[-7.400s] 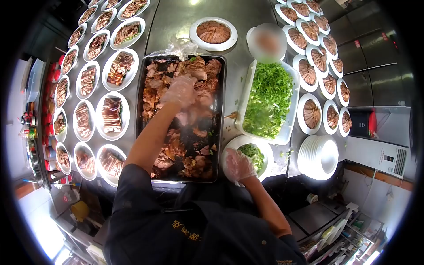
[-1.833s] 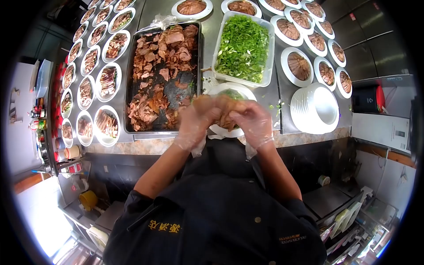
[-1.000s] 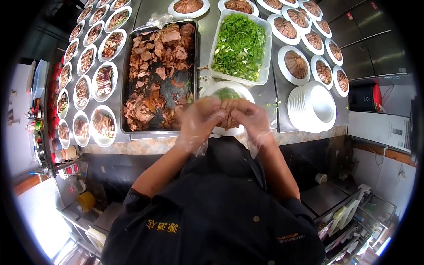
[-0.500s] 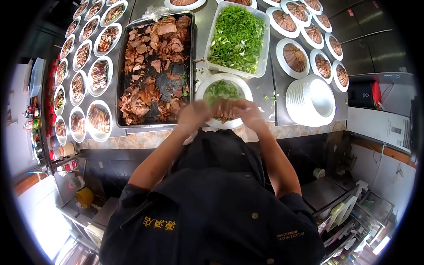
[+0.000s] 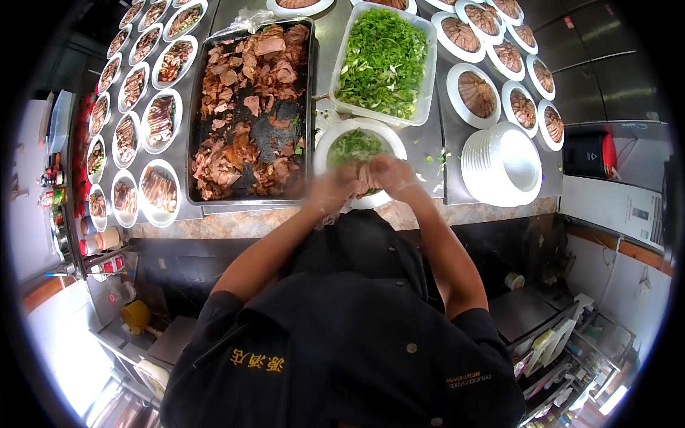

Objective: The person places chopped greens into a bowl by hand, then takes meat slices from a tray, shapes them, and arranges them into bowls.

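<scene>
Both hands wear clear gloves and meet over the near part of a white bowl (image 5: 325, 153) holding chopped greens (image 5: 357, 145). My left hand (image 5: 333, 189), a little blurred, has its fingers closed on meat slices (image 5: 367, 178). From the other side my right hand (image 5: 392, 177) pinches the same slices. The slices hang above the greens, and my fingers partly cover them. Left of the bowl lies a black tray (image 5: 311, 100) of cut meat (image 5: 221, 160). Behind the bowl stands a clear plastic tub (image 5: 430, 78) filled with chopped greens.
Oval plates of sliced meat (image 5: 160, 121) stand in rows on the left. Round plates of sliced meat (image 5: 474, 95) fill the right side, behind a stack of white bowls (image 5: 501, 164). Crumpled plastic film (image 5: 246, 21) lies at the tray's far edge. The counter's front edge (image 5: 250, 222) is near my forearms.
Earlier my left hand was in the tray and my right hand at the bowl. Both then held meat up together; now they are lower, over the bowl. My left hand has moved right since half a second ago.
</scene>
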Demonstrator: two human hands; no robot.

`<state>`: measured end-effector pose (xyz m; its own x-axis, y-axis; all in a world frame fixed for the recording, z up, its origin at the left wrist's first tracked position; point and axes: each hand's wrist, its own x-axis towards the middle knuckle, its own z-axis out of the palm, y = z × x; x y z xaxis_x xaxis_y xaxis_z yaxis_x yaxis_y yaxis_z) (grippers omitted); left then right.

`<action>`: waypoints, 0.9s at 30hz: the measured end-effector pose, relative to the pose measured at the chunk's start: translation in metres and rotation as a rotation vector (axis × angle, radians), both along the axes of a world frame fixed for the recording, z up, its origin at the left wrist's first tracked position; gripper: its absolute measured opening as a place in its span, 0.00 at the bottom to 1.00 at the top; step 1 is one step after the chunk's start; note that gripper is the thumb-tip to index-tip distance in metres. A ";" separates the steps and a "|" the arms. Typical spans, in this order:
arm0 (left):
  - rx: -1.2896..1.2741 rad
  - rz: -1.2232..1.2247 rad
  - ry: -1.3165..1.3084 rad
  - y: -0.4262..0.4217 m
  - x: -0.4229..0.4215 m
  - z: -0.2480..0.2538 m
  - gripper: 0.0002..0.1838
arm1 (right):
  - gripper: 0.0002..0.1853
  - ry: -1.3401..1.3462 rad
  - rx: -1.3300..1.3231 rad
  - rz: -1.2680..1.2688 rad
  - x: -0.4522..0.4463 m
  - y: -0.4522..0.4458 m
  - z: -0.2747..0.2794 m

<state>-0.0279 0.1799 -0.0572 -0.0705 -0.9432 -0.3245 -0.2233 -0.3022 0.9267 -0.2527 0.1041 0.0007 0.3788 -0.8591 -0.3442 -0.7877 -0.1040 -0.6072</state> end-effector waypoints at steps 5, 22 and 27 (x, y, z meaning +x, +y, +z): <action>0.107 0.040 -0.191 0.000 -0.017 0.047 0.12 | 0.17 -0.068 -0.032 0.069 -0.008 0.000 0.008; 0.241 0.172 1.227 -0.014 0.002 0.086 0.33 | 0.19 -0.246 -0.136 -0.165 0.036 0.019 0.087; -0.721 -0.238 -0.378 -0.035 0.017 0.107 0.31 | 0.16 -0.521 -0.087 -0.420 0.062 0.017 0.075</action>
